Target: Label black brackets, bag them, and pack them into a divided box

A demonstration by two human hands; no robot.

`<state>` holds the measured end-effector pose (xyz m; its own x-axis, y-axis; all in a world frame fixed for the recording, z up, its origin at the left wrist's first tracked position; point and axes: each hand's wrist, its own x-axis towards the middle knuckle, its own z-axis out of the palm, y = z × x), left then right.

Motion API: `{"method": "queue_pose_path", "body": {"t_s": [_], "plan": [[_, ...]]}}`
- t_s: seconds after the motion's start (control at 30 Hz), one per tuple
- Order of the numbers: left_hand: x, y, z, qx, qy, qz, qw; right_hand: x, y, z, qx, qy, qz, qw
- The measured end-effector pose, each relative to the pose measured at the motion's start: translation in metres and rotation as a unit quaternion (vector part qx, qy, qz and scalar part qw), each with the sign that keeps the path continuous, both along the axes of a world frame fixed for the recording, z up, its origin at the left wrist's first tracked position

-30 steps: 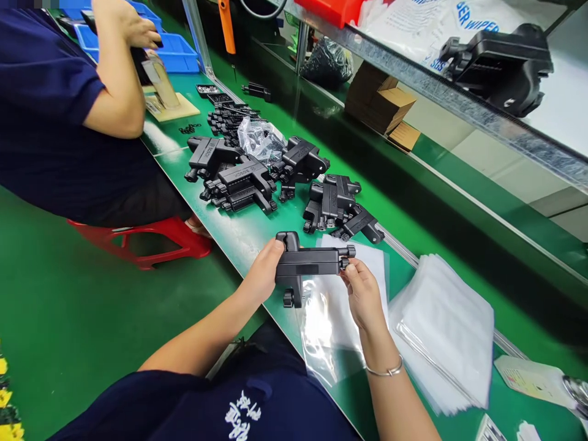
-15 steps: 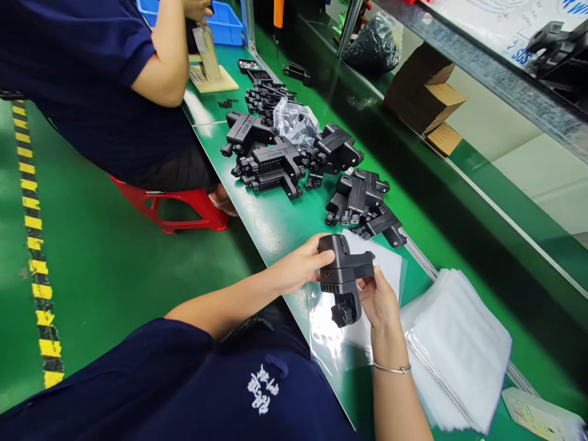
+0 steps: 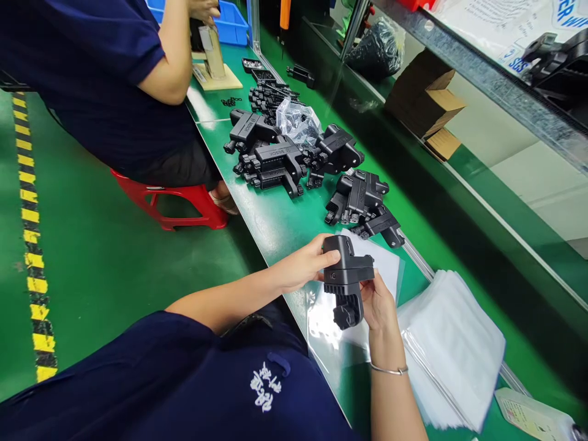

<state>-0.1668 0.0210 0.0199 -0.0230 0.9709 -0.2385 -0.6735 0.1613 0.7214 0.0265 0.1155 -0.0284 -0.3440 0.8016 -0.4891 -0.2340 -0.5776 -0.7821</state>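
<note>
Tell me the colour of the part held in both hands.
Black part, clearest in the head view.

Your left hand [image 3: 305, 266] and right hand [image 3: 377, 301] both grip 1 black plastic part [image 3: 345, 278] above a clear bag [image 3: 337, 318] lying on the green surface [image 3: 271, 223]; its knobbed stem points down between your palms. Just right of the bag lies a stack of clear bags [image 3: 452, 343]. Beyond your hands, more black parts [image 3: 294, 162] lie in loose heaps. Farther along the surface, a seated co-worker's hand [image 3: 202, 9] holds something at a small wooden block [image 3: 218, 79], on a red stool [image 3: 172, 205].
</note>
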Motion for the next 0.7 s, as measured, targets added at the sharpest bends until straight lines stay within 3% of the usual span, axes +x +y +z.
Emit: {"method": "queue_pose_path", "body": {"t_s": [0.17, 0.47, 0.7], "plan": [[-0.001, 0.005, -0.006, -0.030, -0.030, 0.010, 0.999, 0.007, -0.004, 0.009, 0.043, 0.001, -0.030, 0.999], [-0.010, 0.007, -0.023, -0.036, -0.041, 0.057, 0.997, 0.000, -0.009, 0.028, 0.195, -0.092, -0.034, 0.976], [-0.031, 0.003, -0.028, -0.018, -0.020, 0.058, 0.998, -0.010, -0.008, 0.025, 0.250, -0.140, 0.036, 0.957]]}}
